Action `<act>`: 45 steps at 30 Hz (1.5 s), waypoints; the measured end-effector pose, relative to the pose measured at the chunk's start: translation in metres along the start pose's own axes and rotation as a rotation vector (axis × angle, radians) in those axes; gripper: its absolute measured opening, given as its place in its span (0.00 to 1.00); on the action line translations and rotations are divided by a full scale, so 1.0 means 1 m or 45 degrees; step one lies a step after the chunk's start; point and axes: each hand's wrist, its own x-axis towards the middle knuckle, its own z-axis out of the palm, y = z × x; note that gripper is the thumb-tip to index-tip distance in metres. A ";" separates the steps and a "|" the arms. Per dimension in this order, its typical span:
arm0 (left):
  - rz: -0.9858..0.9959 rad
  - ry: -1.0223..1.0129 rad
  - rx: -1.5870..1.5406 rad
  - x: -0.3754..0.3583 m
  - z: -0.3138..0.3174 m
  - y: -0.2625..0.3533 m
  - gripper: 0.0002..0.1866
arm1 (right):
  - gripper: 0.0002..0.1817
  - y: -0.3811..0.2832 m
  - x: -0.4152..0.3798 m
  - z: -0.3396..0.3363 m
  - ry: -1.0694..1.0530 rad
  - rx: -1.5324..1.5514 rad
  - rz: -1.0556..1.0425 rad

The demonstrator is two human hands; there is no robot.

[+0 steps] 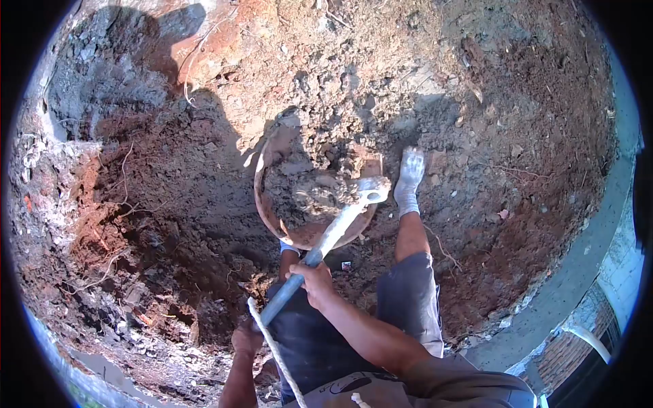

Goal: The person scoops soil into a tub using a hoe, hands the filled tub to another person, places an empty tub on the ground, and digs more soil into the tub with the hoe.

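Observation:
A hoe (343, 223) with a long pale, pipe-like handle slants across the middle of the view. Its head has a round eye and is caked with soil. My right hand (313, 282) is wrapped round the middle of the handle. Lower down, my left hand (247, 337) is closed on the handle near its end, partly in shadow. Under the hoe head lies a round, shallow pan (259, 183) with a worn rim and clumps of soil (323, 194) in it. How far the blade touches the soil cannot be made out.
My socked foot (410, 170) stands right of the pan; the other is mostly hidden behind its rim. Loose, rooty earth (170, 204) surrounds me. A concrete edge (578, 272) curves along the right. A white cord (275, 353) hangs in front of me.

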 end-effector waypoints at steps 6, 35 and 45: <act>0.175 -0.024 -0.084 -0.013 -0.011 0.091 0.21 | 0.13 -0.071 0.013 -0.019 0.111 0.227 -0.086; 0.571 -0.004 -0.027 0.106 -0.059 0.376 0.31 | 0.05 -0.330 0.208 -0.077 0.209 0.144 -0.384; 0.592 0.054 -0.532 0.087 -0.038 0.205 0.29 | 0.08 -0.217 0.100 0.006 0.173 -0.033 -0.544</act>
